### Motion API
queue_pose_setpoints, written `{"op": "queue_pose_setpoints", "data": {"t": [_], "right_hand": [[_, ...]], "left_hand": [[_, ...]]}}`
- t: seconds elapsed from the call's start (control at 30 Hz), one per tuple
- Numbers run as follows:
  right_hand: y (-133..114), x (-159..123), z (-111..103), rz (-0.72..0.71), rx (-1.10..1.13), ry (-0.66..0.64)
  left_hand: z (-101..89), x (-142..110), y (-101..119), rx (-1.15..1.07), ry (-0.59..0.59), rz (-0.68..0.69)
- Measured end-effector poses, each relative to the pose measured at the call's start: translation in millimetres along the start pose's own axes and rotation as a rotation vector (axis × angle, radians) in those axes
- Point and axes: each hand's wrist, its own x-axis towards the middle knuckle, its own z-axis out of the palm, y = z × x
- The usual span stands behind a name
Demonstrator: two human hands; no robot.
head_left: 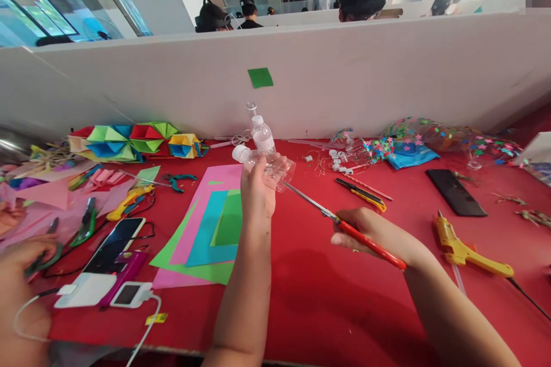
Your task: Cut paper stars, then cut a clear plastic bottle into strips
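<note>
My left hand (pixel 260 186) is wrapped round a clear plastic bottle (pixel 279 167), which lies tilted with its white cap to the left. Red-handled scissors (pixel 365 239) are gripped in my right hand (pixel 374 229), and their blade tips meet the bottle's right end. Whether the blades are spread is too fine to tell. Just behind the held bottle, another clear bottle (pixel 263 135) with a white cap stands upright. Sheets of pink, green and blue paper (pixel 202 235) lie stacked under and left of my left forearm.
At far left, another person's hand (pixel 37 252) holds a dark-handled tool. Phones, chargers and cables lie nearby. A yellow glue gun (pixel 462 252), a black phone (pixel 456 192) and a utility knife (pixel 361 195) are to the right. Folded paper shapes (pixel 129 140) line the white partition (pixel 344 74).
</note>
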Motion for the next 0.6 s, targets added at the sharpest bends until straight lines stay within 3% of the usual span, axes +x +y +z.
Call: {"op": "queue_pose_setpoints", "data": {"t": [0.6], "right_hand": [[2.9, 2.6, 5.3, -0.046, 0.062, 0.049]], "left_hand": [[11.4, -7.9, -7.5, 0.064, -0.014, -0.010]]}}
